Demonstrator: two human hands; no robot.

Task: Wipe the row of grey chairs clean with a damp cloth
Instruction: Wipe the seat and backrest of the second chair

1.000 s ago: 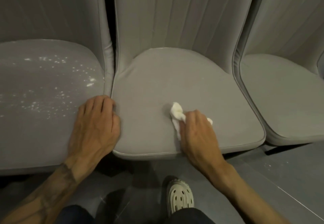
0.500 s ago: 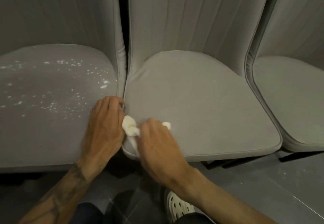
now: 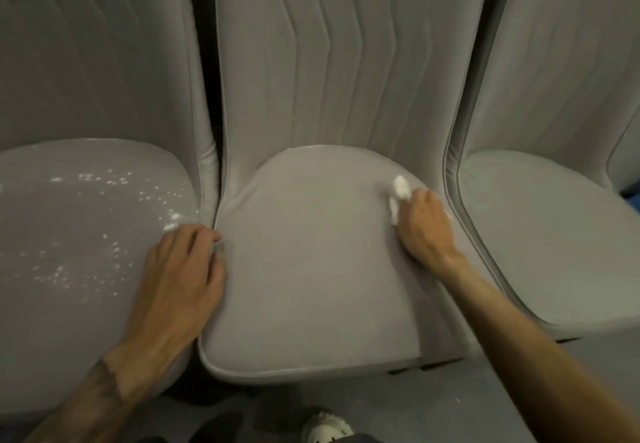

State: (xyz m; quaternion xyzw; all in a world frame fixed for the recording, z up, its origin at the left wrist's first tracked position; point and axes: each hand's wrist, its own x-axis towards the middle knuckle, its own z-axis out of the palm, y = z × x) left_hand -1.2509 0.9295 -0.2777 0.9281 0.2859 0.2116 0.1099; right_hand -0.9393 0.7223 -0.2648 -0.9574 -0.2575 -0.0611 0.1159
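Note:
Three grey upholstered chairs stand side by side. My right hand (image 3: 426, 229) grips a small white cloth (image 3: 400, 191) and presses it on the far right part of the middle chair's seat (image 3: 311, 269). My left hand (image 3: 176, 286) rests on the right edge of the left chair's seat (image 3: 69, 269), fingers reaching the gap between the two chairs. White specks (image 3: 104, 228) are scattered over the left seat. The right chair's seat (image 3: 554, 252) looks plain grey.
Tall ribbed backrests (image 3: 329, 61) rise behind the seats. Grey floor (image 3: 450, 408) runs in front of the chairs, with my pale perforated shoe (image 3: 327, 427) at the bottom edge.
My right hand has swept the cloth from the seat's front left corner to its far right side. The left hand has kept its place. The view has moved closer and tilted up.

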